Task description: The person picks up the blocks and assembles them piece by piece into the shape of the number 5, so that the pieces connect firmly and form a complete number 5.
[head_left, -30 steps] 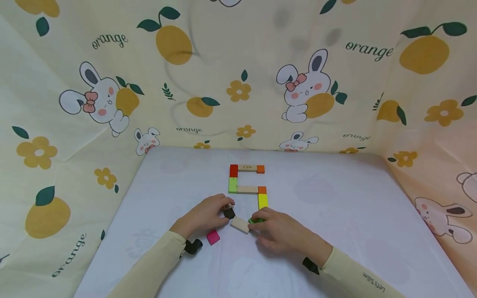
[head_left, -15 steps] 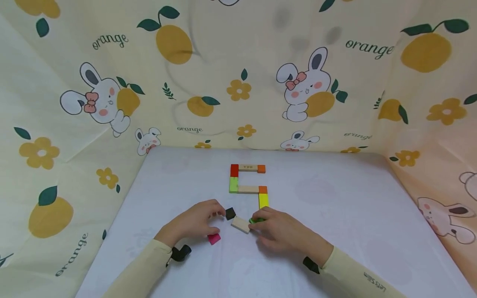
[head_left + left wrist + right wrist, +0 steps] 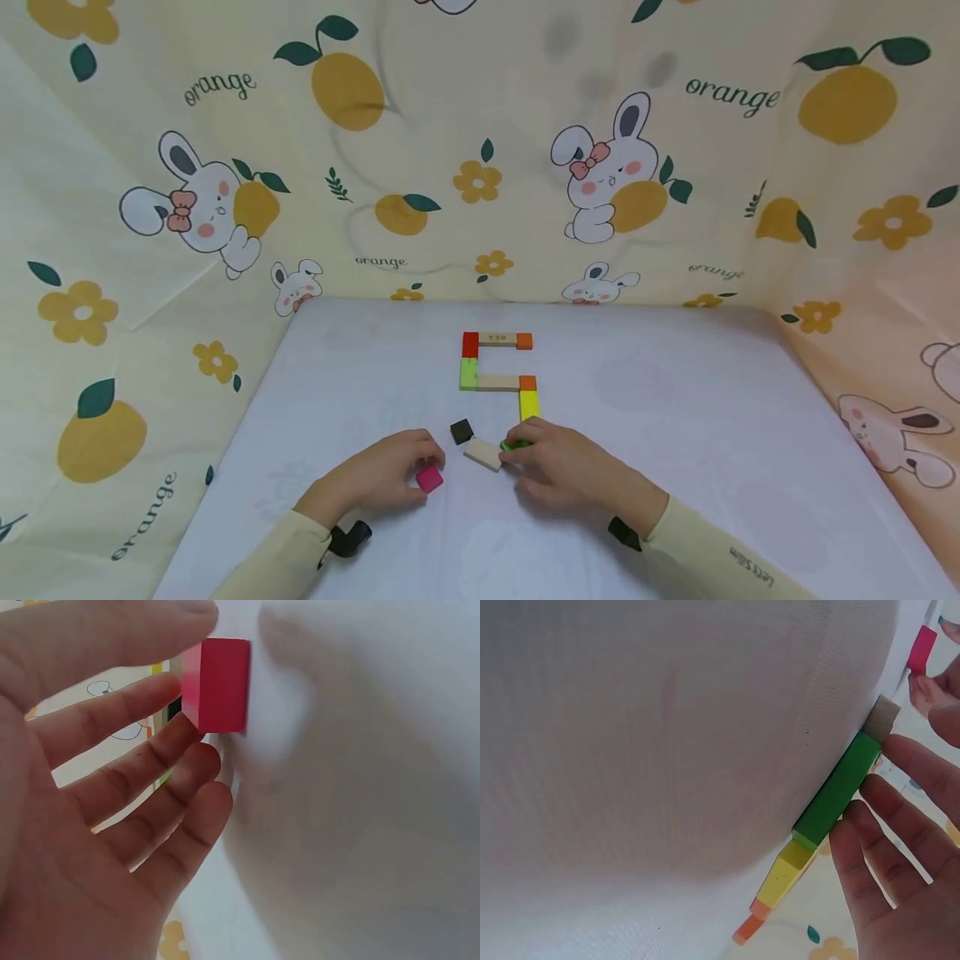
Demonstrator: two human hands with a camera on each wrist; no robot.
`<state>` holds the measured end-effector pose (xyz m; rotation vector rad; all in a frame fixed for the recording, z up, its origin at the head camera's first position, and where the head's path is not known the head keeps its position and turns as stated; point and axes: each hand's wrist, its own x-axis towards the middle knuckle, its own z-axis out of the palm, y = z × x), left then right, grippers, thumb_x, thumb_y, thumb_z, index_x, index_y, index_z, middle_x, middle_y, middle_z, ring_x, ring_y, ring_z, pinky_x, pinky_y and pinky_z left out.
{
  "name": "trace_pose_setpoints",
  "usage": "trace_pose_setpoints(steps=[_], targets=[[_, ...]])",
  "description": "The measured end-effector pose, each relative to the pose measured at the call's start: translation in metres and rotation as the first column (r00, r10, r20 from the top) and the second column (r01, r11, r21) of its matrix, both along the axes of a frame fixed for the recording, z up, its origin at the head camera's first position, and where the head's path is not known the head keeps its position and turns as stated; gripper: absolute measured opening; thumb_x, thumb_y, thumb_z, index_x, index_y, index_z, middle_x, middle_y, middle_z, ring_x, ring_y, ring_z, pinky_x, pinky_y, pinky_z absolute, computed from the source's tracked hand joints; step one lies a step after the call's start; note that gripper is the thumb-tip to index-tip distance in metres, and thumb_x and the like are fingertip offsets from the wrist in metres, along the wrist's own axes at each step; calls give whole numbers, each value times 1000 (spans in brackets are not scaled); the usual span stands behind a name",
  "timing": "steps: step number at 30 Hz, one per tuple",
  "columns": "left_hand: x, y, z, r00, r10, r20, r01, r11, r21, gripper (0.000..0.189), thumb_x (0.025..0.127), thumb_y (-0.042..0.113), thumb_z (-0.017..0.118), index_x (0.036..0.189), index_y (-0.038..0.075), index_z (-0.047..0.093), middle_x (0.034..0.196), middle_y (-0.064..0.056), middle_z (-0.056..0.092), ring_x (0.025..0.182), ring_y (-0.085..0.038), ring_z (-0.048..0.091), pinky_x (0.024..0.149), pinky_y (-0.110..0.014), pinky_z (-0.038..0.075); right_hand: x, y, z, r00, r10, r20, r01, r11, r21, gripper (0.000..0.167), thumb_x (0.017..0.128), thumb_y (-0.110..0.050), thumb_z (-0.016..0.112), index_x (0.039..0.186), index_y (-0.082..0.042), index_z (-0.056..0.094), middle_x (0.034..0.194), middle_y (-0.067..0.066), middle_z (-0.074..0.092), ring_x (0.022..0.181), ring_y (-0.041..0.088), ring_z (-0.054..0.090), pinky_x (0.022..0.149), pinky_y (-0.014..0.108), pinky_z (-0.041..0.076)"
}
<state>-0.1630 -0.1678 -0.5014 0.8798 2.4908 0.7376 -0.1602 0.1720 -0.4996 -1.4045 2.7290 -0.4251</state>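
My left hand (image 3: 378, 475) is around a small pink block (image 3: 430, 479) on the table. In the left wrist view the thumb is by one end of the pink block (image 3: 225, 686), while the loosely bent fingers sit near its other side. Beneath my right hand (image 3: 558, 462) lies a green block (image 3: 517, 445), mostly covered in the head view. The right wrist view has the fingertips against the long side of that green block (image 3: 840, 787), with the thumb off it. A plain wooden block (image 3: 483, 454) lies slanted between the hands, beside a black block (image 3: 462, 431).
Farther back, several blocks are laid end to end: a red block (image 3: 470, 344), a light green block (image 3: 468, 374), two wooden strips, two orange blocks and a yellow block (image 3: 528, 403). A patterned cloth (image 3: 420, 158) stands behind the white table (image 3: 660, 367).
My left hand has let go of the black block, moved back toward me and come around the pink block. The right hand has stayed at the green block.
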Motion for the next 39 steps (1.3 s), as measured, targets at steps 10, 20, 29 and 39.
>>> trace_pose_setpoints(steps=[10, 20, 29, 39], targets=[[0, 2, -1, 1000, -5, -14, 5, 1000, -3, 33, 90, 13, 86, 120, 21, 73, 114, 13, 61, 100, -9, 59, 89, -28, 56, -1, 0, 0, 1000, -7, 14, 6, 1000, 14, 37, 98, -24, 74, 134, -18, 79, 133, 1, 68, 120, 18, 58, 99, 36, 56], [-7, 0, 1, 999, 11, -46, -10, 1000, 16, 30, 92, 12, 85, 118, 19, 74, 114, 13, 61, 98, -10, 59, 86, -28, 57, -1, 0, 2, 999, -5, 35, 4, 1000, 28, 39, 99, -25, 73, 136, -17, 78, 134, 2, 67, 122, 19, 57, 102, 37, 55], [-29, -2, 12, 998, 52, -44, -51, 998, 32, 29, 92, 10, 86, 119, 15, 75, 114, 9, 61, 101, -14, 59, 87, -31, 58, 0, 1, 1, 1000, -2, 16, 1, 1000, 19, 39, 98, -24, 73, 135, -16, 78, 134, 2, 67, 121, 20, 58, 100, 37, 56], [-59, 6, 25, 998, 37, -60, -33, 998, 61, 29, 94, 8, 83, 122, 10, 75, 119, 4, 63, 101, -18, 61, 88, -34, 58, 0, 1, 0, 1000, -11, 25, 10, 1000, 23, 39, 98, -25, 74, 136, -18, 78, 135, 2, 67, 122, 20, 58, 100, 38, 56]])
